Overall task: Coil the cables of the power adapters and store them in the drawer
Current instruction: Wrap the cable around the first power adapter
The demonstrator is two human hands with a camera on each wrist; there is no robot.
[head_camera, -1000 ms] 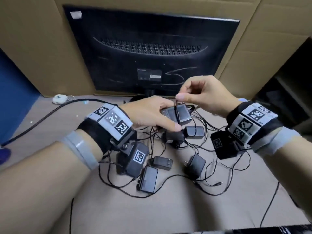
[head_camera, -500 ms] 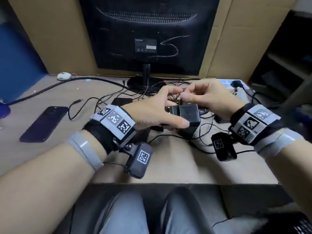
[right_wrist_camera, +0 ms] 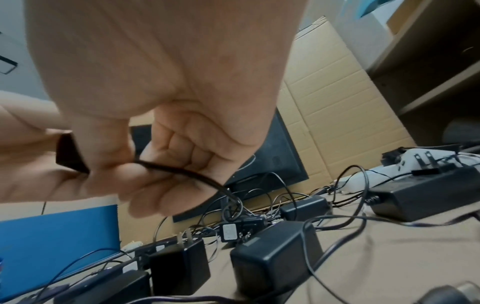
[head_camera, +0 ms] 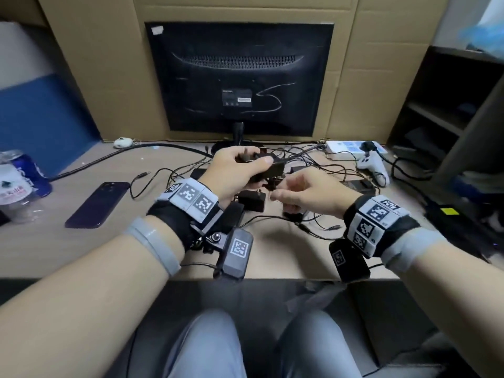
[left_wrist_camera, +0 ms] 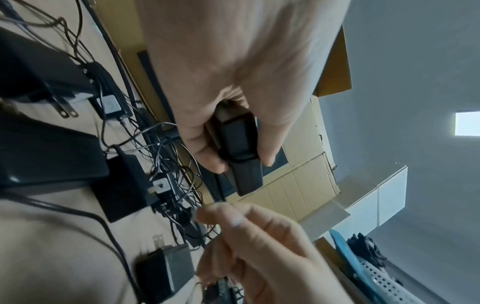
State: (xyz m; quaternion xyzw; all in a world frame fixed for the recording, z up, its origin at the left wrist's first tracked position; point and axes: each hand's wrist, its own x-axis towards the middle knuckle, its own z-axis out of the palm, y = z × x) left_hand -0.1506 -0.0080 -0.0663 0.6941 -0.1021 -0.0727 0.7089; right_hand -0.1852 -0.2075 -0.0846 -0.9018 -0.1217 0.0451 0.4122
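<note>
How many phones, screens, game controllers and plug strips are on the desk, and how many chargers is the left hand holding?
phone: 1
monitor: 1
game controller: 1
power strip: 1
adapter held in the left hand: 1
Total: 5
</note>
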